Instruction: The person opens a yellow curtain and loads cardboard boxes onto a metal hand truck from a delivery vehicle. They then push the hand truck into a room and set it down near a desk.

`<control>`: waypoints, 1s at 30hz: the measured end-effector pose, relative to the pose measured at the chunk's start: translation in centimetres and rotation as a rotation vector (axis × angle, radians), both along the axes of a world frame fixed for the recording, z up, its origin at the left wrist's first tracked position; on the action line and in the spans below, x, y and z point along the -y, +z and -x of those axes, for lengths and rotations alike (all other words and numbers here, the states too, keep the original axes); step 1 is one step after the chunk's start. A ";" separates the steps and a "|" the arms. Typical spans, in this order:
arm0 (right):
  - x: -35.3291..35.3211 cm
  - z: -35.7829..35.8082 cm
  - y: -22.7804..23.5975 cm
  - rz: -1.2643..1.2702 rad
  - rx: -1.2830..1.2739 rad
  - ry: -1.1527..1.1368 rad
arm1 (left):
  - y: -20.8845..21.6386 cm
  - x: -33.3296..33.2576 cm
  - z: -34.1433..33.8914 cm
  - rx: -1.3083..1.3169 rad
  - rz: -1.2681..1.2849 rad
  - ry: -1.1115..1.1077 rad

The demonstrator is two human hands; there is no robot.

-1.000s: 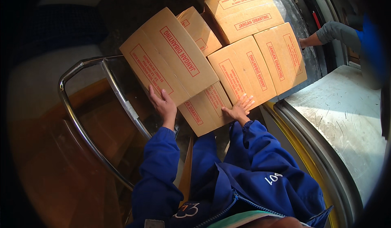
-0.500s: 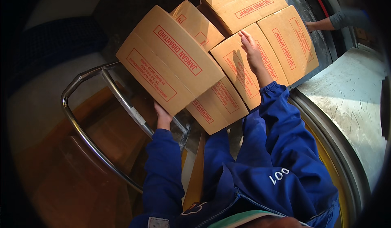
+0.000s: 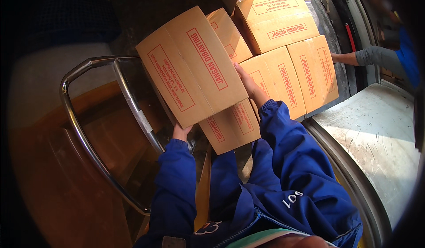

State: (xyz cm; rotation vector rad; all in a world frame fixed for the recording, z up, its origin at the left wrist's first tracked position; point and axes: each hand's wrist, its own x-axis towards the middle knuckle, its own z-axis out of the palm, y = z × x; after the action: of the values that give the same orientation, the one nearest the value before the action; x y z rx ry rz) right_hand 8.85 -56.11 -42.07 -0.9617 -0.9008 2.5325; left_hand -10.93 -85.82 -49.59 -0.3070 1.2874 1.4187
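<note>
A brown cardboard box (image 3: 183,77) with red printing sits tilted and highest in the pile, at its left. My left hand (image 3: 180,133) grips its near lower edge, the fingers mostly hidden under it. Against its right side presses my right hand (image 3: 249,83), fingers running up along the edge. Partly beneath it is a lower box (image 3: 234,126), and behind it shows another box (image 3: 232,33). Right of my right hand stand a middle box (image 3: 279,77) and a right-hand box (image 3: 313,73).
A far box (image 3: 279,20) rests behind the row. A curved metal trolley handle (image 3: 84,130) rises at the left. Another person's hand (image 3: 337,57) touches the right-hand box. A scratched pale metal surface (image 3: 372,133) lies at the right, beyond a metal rail (image 3: 349,172).
My right hand has moved left and down, from above the middle box to the tilted box's right side. My left hand stays at its lower edge. The view has shifted slightly.
</note>
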 end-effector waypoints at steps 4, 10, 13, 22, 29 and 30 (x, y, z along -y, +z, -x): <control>-0.6 0.1 0.5 0.158 0.023 0.033 | 0.4 -0.4 -0.9 0.192 0.036 0.209; 2.2 -3.1 3.6 -0.326 0.359 0.095 | 4.4 -3.0 0.4 0.158 0.238 0.114; 5.6 -7.3 4.8 -0.170 0.383 0.040 | 7.0 -4.1 0.1 0.049 0.118 0.133; 18.0 -24.5 2.4 -0.205 0.835 0.467 | 12.0 -3.3 0.3 -0.413 0.109 0.218; 23.2 -33.8 5.7 -0.161 1.012 0.575 | 12.9 -2.5 0.1 -0.617 0.037 0.111; 23.9 -34.6 6.2 -0.149 1.021 0.563 | 13.2 -2.5 0.0 -0.662 0.014 0.081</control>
State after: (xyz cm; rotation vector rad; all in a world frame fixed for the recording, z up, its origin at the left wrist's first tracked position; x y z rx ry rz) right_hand 43.50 -79.98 -35.83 -2.2709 -1.7911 2.1912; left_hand -10.97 -83.35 -36.38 0.1230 1.8293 1.6501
